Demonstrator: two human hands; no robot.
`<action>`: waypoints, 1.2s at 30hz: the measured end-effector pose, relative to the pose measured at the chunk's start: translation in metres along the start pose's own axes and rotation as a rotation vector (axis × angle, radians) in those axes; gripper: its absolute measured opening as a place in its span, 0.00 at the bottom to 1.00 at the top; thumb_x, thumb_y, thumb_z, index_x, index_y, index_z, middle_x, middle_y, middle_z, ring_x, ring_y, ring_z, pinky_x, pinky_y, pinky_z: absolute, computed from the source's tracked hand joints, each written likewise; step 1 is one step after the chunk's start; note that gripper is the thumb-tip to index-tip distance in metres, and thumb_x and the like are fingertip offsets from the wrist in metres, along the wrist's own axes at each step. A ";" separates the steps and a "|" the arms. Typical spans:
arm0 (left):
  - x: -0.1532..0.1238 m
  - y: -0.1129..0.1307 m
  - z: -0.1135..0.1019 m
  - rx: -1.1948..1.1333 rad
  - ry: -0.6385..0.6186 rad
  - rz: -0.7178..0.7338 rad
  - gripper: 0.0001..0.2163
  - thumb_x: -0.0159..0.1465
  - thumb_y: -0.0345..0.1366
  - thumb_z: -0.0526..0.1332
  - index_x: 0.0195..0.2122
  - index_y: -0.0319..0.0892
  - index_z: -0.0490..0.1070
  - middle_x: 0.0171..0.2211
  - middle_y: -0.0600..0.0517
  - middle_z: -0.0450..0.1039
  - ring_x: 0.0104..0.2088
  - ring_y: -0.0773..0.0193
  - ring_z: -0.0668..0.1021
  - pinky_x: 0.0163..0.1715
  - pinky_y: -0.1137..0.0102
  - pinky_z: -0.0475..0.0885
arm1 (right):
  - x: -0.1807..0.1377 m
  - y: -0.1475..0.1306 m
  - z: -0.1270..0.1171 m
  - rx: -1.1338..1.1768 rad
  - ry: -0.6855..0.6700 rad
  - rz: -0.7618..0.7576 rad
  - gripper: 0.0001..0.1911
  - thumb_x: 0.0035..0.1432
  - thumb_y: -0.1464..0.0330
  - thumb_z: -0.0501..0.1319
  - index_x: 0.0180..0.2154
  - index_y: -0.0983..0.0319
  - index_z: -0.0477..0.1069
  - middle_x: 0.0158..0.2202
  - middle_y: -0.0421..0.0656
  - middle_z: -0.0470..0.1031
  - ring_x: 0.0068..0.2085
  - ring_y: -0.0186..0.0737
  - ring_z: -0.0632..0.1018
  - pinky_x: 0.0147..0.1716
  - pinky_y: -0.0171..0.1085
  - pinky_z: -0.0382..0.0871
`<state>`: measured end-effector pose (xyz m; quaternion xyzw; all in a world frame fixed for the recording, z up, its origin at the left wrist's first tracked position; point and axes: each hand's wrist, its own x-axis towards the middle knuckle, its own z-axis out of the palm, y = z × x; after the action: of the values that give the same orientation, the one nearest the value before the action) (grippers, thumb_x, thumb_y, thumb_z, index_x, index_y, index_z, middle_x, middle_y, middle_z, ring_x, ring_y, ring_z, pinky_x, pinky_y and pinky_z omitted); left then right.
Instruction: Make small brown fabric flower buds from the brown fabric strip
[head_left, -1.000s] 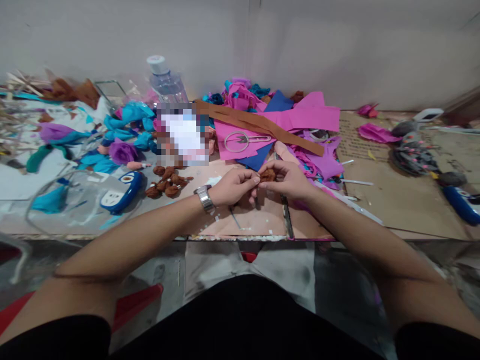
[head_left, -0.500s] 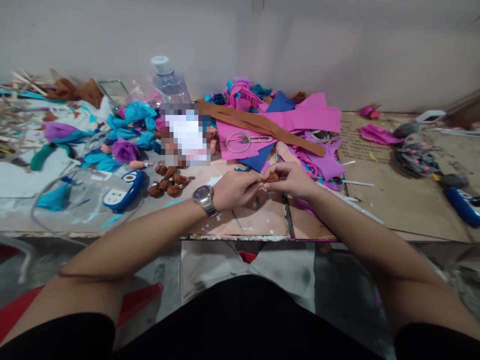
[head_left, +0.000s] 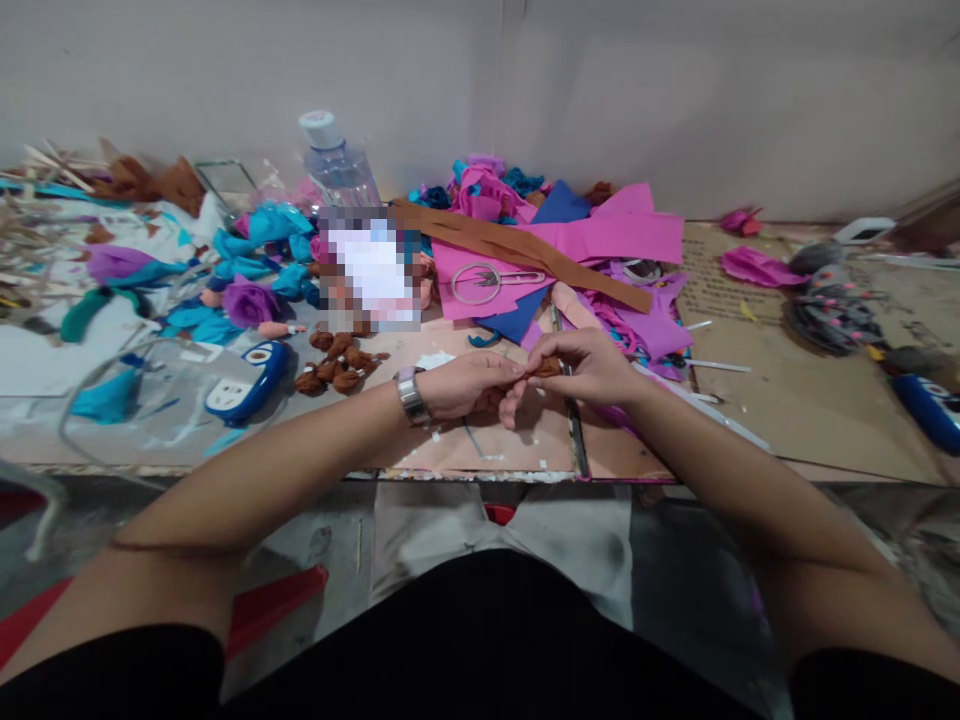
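Between my fingers is a small bundle of brown crepe paper (head_left: 549,368). My right hand (head_left: 585,365) is closed round it from the right. My left hand (head_left: 472,385), with a metal watch (head_left: 412,395) on its wrist, pinches at the bundle's left end, its lower fingers curled beneath; exactly what its fingertips grip is hidden. Several finished-looking brown paper balls (head_left: 341,362) lie left of my left hand. Just beyond my hands lie pink paper sheets (head_left: 465,295), a long brown paper strip (head_left: 540,255) and a pair of thread snips (head_left: 499,282).
A clear bottle (head_left: 341,170) stands at the back. Blue and purple paper flowers (head_left: 251,300) are heaped at left, near a blue and white power strip (head_left: 247,385). Flattened cardboard (head_left: 817,410) covers the right side, with a grey pincushion-like lump (head_left: 832,310) on it. The table's front edge (head_left: 480,476) runs before me.
My left wrist has rolled, so the watch face has turned out of sight and the lower fingers now show under the bundle. My right hand stays nearly in place, still holding the brown paper.
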<state>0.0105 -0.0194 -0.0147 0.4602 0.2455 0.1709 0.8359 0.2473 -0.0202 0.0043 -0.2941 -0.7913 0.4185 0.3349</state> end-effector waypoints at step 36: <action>-0.002 -0.001 -0.005 1.101 0.342 0.563 0.19 0.79 0.46 0.54 0.38 0.41 0.79 0.34 0.49 0.82 0.35 0.61 0.79 0.40 0.68 0.68 | 0.001 0.012 0.009 0.014 0.166 0.052 0.16 0.58 0.57 0.75 0.40 0.62 0.81 0.36 0.43 0.82 0.36 0.38 0.79 0.40 0.37 0.74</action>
<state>0.0057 -0.0175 -0.0171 0.8352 0.2969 0.3038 0.3494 0.2416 -0.0175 -0.0099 -0.3458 -0.7501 0.4066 0.3904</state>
